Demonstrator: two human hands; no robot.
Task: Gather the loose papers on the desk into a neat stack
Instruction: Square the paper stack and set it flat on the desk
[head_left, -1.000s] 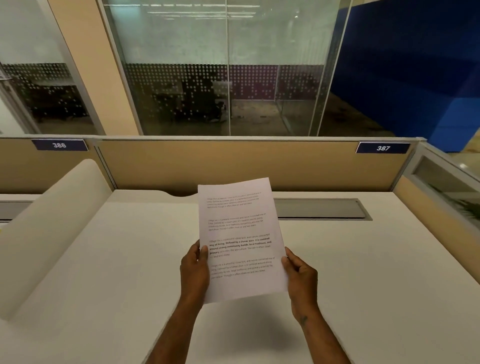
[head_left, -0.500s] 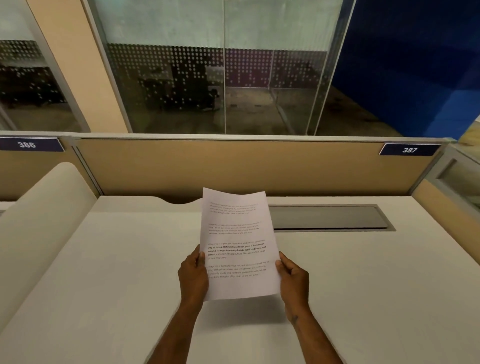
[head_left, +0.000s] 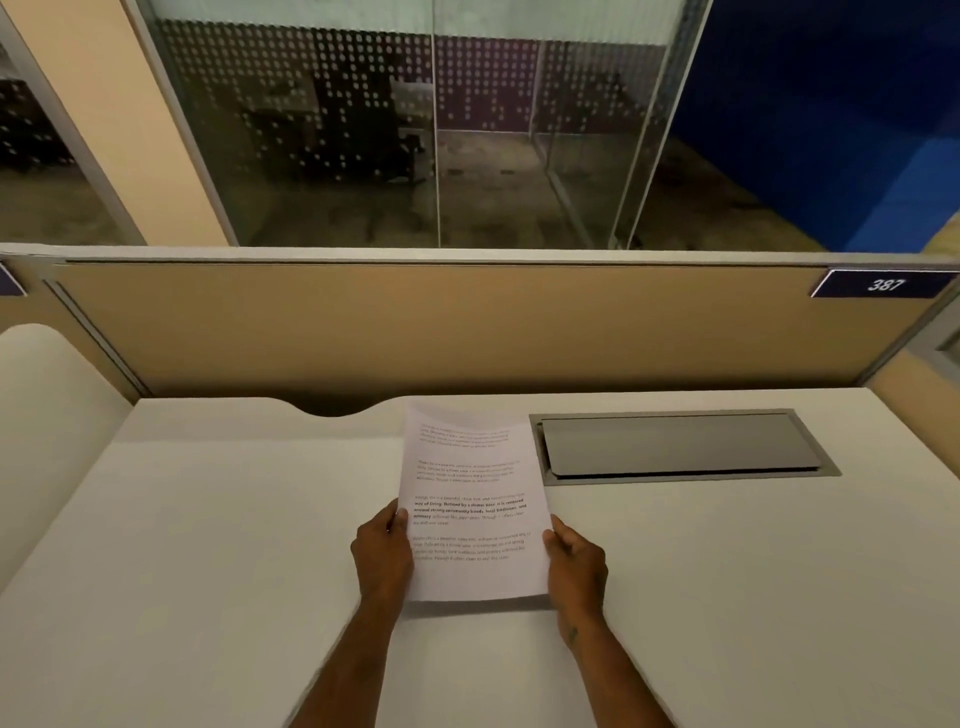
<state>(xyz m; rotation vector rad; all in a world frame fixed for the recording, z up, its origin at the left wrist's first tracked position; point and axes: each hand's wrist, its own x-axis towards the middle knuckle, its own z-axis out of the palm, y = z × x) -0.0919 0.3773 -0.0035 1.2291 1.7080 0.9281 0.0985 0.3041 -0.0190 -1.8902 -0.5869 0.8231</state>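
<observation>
Papers (head_left: 470, 512) sit gripped at both side edges: my left hand (head_left: 382, 558) and right hand (head_left: 576, 566) each pinch them above the surface (head_left: 208, 545), toward its far edge.

Dim warm light, soft focus, bowed edges

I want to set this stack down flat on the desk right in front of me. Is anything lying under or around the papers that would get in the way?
Nothing visible does. The left hand and right hand hold the papers over bare desk; the grey cable hatch sits just right of the sheets' far end.
</observation>
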